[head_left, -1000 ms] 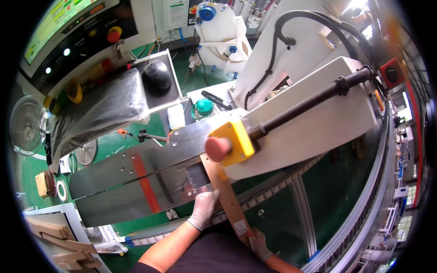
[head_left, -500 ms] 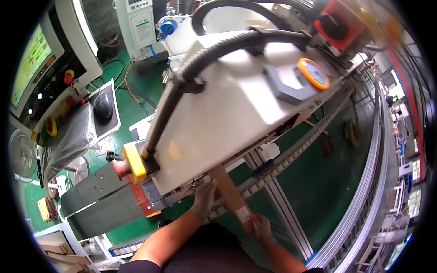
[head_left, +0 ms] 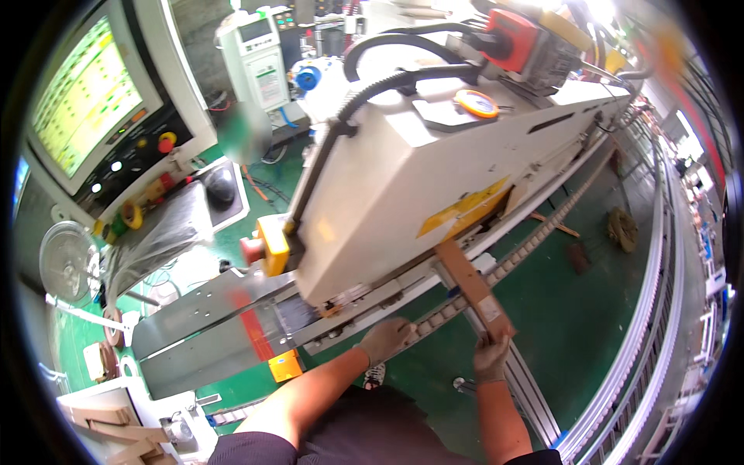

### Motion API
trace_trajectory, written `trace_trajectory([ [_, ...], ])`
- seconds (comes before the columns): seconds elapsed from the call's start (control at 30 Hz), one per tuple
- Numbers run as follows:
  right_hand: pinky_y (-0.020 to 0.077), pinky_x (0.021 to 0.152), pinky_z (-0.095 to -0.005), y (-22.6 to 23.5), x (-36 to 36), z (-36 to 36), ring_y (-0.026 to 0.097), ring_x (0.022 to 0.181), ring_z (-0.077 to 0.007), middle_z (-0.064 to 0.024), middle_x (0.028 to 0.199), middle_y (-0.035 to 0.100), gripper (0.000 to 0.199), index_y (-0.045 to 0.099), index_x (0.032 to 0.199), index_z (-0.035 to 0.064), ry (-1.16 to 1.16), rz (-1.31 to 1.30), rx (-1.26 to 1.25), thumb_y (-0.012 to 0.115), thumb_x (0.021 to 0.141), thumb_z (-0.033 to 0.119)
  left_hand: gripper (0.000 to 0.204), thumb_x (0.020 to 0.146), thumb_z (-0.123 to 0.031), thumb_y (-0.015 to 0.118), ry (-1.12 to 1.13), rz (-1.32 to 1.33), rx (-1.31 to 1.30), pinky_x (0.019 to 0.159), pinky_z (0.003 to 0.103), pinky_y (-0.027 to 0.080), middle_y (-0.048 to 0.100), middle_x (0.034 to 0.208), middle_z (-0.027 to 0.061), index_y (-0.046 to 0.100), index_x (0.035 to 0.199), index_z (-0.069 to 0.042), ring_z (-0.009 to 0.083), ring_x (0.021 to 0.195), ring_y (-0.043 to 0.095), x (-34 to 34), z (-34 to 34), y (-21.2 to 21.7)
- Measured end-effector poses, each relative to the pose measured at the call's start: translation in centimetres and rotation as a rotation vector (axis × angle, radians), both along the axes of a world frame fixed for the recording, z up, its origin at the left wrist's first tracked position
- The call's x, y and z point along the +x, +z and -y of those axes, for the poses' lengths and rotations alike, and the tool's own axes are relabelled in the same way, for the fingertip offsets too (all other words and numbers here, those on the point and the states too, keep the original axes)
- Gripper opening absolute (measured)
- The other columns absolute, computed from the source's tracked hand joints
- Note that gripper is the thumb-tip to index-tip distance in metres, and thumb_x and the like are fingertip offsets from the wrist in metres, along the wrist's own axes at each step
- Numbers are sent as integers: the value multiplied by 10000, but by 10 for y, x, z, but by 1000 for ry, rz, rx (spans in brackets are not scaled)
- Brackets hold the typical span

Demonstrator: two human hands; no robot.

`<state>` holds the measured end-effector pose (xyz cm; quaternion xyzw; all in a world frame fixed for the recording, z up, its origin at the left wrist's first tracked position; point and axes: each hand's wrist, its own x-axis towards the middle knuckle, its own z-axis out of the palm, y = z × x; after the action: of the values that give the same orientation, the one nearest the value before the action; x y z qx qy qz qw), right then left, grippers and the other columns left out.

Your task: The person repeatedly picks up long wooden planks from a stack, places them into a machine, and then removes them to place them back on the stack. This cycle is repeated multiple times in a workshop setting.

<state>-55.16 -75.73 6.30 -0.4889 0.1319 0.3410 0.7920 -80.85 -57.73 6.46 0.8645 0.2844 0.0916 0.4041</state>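
Note:
A long brown board (head_left: 471, 284) with a pale label near its close end slants out from under the beige machine housing (head_left: 380, 201). My right hand (head_left: 491, 359), in a light work glove, grips the near end of the board from below, its fingers wrapped round the edge. Gloved as well, my left hand (head_left: 386, 341) is off the board, beside the roller rail (head_left: 434, 319), fingers loosely extended with nothing visible in them. The far end of the board sits at the machine's lower edge, partly hidden there.
A yellow box with a red emergency button (head_left: 271, 246) stands at the machine's left end. Further left are a control screen (head_left: 89, 101), a black mouse (head_left: 221, 188) and a fan (head_left: 68, 260). Metal rails (head_left: 635, 333) curve along the right. Brown offcuts (head_left: 108, 422) lie at lower left.
The board and my right hand have shifted right along the machine. My left hand has come off the board. The view has turned, showing more of the machine's front.

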Motion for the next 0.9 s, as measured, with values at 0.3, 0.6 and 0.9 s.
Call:
trace_trajectory([
  [0.3, 518, 669, -324, -4, -293, -47, 630, 739, -175, -57, 825, 650, 282, 690, 1136, 17, 1083, 961, 73, 690, 1004, 266, 415, 1049, -416, 535, 376, -157, -117, 958, 479, 544, 722, 1161, 197, 711, 1187, -67, 375, 1117, 681, -293, 80, -3],
  [0.6, 489, 962, -501, 61, -532, -55, 646, 1127, -356, -153, 1179, 692, 654, 647, 1255, 57, 1824, 2197, 602, 850, 751, 420, 356, 1052, -346, 561, 1369, -39, 198, 988, 439, 548, 752, 1179, 155, 763, 1125, -62, 322, 1116, 707, -555, 254, -24],
  [0.9, 529, 782, -465, 40, -700, -32, 697, 906, -324, -111, 943, 692, 490, 669, 1136, 85, 2014, 2296, 420, 849, 779, 367, 310, 1105, -372, 514, 2505, 1108, 235, 754, 305, 520, 681, 899, 21, 641, 1080, -90, 151, 854, 662, -807, 438, -22],
])
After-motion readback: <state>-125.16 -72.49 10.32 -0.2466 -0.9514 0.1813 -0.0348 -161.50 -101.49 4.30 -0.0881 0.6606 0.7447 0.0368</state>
